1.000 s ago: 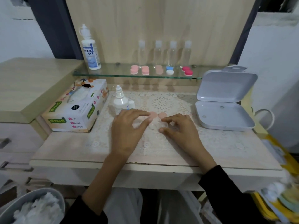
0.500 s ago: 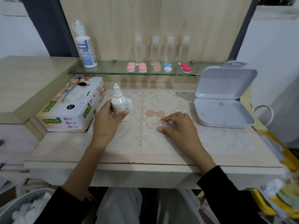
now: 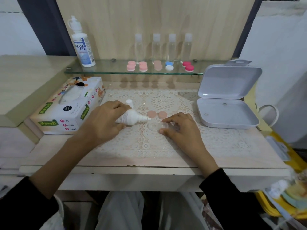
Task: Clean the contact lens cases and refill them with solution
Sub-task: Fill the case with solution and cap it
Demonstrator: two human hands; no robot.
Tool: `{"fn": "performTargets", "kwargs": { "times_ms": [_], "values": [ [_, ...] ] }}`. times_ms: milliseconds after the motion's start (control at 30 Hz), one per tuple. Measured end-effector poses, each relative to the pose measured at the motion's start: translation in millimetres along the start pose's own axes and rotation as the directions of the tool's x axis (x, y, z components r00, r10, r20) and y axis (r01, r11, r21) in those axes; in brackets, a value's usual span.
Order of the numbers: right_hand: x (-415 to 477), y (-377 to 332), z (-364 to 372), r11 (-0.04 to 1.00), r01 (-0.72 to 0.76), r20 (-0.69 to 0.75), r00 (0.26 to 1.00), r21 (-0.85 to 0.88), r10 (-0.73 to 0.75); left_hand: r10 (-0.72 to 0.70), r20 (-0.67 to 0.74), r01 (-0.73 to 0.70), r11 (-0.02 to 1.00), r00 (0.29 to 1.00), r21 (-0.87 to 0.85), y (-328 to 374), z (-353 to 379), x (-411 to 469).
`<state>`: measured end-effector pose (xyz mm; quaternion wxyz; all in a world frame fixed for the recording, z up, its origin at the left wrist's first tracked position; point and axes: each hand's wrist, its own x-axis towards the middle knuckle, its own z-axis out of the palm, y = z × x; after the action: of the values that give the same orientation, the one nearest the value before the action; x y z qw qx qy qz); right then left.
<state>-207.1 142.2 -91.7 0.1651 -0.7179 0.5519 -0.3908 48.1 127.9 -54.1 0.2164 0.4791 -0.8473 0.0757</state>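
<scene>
A clear contact lens case [image 3: 157, 126] lies open on the lace mat, its two pale pink caps [image 3: 157, 114] set just behind it. My right hand [image 3: 180, 128] pinches the case's right end between thumb and forefinger. My left hand [image 3: 103, 122] grips a small white dropper bottle [image 3: 132, 118], tipped on its side with the nozzle pointing right, just left of the case. The bottle's white cap [image 3: 129, 102] stands on the mat behind my left hand.
A tissue box [image 3: 66, 107] sits at the left, an open grey plastic box [image 3: 227, 103] at the right. On the glass shelf [image 3: 116, 71] stand a large solution bottle [image 3: 82, 45], several clear bottles [image 3: 163, 47] and several closed lens cases [image 3: 157, 65].
My left hand left the caps, reached left, took the upright dropper bottle and tipped it over toward the case. My right hand stayed on the case.
</scene>
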Motion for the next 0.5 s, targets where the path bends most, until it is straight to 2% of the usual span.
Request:
{"fn": "performTargets", "kwargs": {
  "times_ms": [267, 500],
  "values": [
    [-2, 1, 0, 1.000, 0.011, -0.006, 1.000, -0.008, -0.011, 0.103, 0.048, -0.107, 0.990, 0.994, 0.095, 1, -9, 6],
    [-1, 1, 0, 0.999, 0.027, -0.007, 1.000, -0.032, -0.027, 0.120, 0.035, -0.123, 0.989, 0.992, 0.085, 6, -14, 13]
  ]
}}
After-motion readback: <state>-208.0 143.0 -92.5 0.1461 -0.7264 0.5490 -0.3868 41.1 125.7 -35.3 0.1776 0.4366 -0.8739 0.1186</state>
